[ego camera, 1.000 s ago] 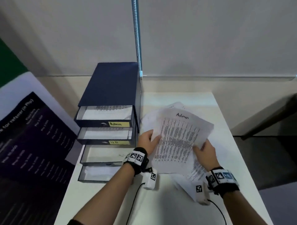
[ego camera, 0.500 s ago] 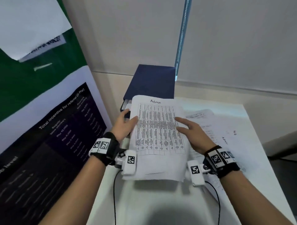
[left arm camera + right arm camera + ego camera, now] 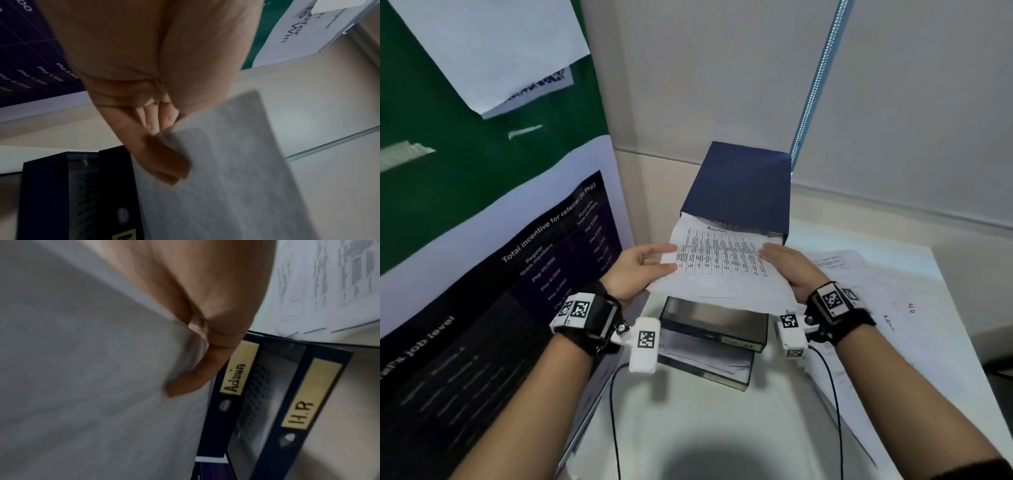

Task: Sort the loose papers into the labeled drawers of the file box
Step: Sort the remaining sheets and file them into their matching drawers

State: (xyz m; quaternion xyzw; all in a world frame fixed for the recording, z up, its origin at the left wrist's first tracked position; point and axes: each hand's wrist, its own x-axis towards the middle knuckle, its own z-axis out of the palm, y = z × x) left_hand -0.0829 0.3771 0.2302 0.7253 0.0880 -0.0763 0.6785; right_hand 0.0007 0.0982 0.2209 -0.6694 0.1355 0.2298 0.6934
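Note:
A printed sheet headed "Admin" (image 3: 719,263) is held over the dark blue file box (image 3: 739,192), its far edge at the mouth of the top drawer. My left hand (image 3: 664,260) pinches its left edge and my right hand (image 3: 770,253) pinches its right edge. In the left wrist view, fingers (image 3: 164,164) lie under the sheet (image 3: 226,170). The right wrist view shows the sheet (image 3: 82,369) beside the drawer label "Admin" (image 3: 236,369) and the label "H.R" (image 3: 304,394). The sheet hides the top drawer's inside.
Two lower drawers (image 3: 715,322) stand pulled out below the sheet, with papers in them. Several loose papers (image 3: 866,284) lie on the white table (image 3: 722,428) to the right. A poster board (image 3: 482,274) stands close on the left, and a wall behind.
Both hands carried the Admin sheet leftward from the loose pile to the file box and pushed it forward; its far edge now reaches the top drawer.

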